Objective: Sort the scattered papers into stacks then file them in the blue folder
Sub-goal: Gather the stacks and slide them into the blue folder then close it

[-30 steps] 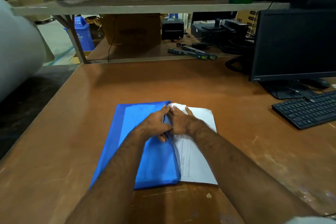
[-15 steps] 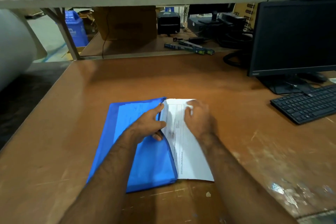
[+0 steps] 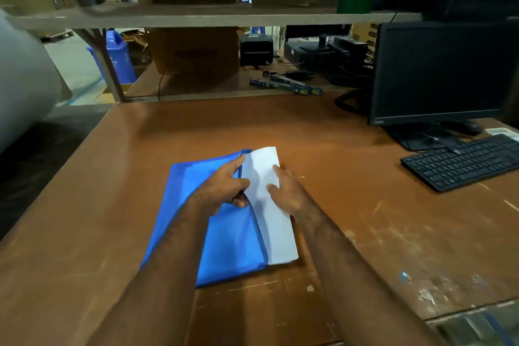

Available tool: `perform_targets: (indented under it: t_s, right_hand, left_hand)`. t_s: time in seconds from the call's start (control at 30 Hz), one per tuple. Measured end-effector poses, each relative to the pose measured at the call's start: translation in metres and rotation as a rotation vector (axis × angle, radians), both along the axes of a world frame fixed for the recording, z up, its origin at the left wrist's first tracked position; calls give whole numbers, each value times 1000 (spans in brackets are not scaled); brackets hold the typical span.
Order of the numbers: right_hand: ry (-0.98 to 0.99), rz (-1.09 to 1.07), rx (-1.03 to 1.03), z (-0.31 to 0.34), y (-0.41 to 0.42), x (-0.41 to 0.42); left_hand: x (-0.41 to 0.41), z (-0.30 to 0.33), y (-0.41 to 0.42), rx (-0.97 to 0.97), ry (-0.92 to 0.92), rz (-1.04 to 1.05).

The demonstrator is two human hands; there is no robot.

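Brown wooden desk (image 3: 323, 132), scuffed and scratched toward the near right edge. Grey shelf board (image 3: 213, 18) spans above its far side, cardboard boxes on and behind it. Black monitor (image 3: 438, 70) stands at right, screen dark. Black keyboard (image 3: 460, 161) lies in front of it, angled. Blue bin (image 3: 118, 59) on the floor beyond the desk, far left.

Blue folder (image 3: 224, 239) lies flat near the middle of the desk, open edge facing right. White papers (image 3: 269, 219) stick out of that edge, partly inside, the far end lifted slightly.

Left hand (image 3: 222, 191) grips the folder's open edge near its far corner, fingers curled over the flap, thumb toward the papers. Right hand (image 3: 286, 191) rests on the papers just beside it, fingers mostly straight, pressing the sheets; the two hands nearly touch.
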State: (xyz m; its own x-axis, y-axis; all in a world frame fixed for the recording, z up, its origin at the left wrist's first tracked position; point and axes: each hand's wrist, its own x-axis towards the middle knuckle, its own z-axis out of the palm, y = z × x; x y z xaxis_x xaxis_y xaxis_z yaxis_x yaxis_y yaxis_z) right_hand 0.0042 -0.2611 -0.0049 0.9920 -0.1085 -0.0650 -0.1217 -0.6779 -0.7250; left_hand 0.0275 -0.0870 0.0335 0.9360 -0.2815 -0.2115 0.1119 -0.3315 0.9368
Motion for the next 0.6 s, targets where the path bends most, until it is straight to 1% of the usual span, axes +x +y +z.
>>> perform_targets:
  t_s: [0.1,0.13,0.17,0.23,0.3,0.33,0.4,0.47,0.53,0.6]
  right_hand:
    - [4,-197,162,-2,-8,-9]
    - [15,-224,215,-3,-10,-8]
    - [43,-221,257,-2,-9,-9]
    - [54,-137,324,3,-1,-11]
    - [17,-75,373,15,10,-11]
    - [4,-42,430,25,15,-10]
    - [-62,-15,487,45,21,-3]
    - [-96,-68,447,58,17,5]
    - [-13,-124,450,60,8,2]
    - [177,-137,495,57,1,-5]
  left_hand:
    - [-4,3,2,-42,6,4]
    - [-3,3,3,-51,5,10]
    - [-3,4,3,-57,1,12]
    - [-3,5,3,-76,-9,9]
    - [-4,10,4,-118,-19,0]
    - [-6,14,5,-150,-27,3]
    - [-10,26,7,-226,-46,16]
    - [-11,37,8,-325,-42,56]
    - [-9,45,11,-425,-26,104]
    - [-8,50,15,-486,-13,135]
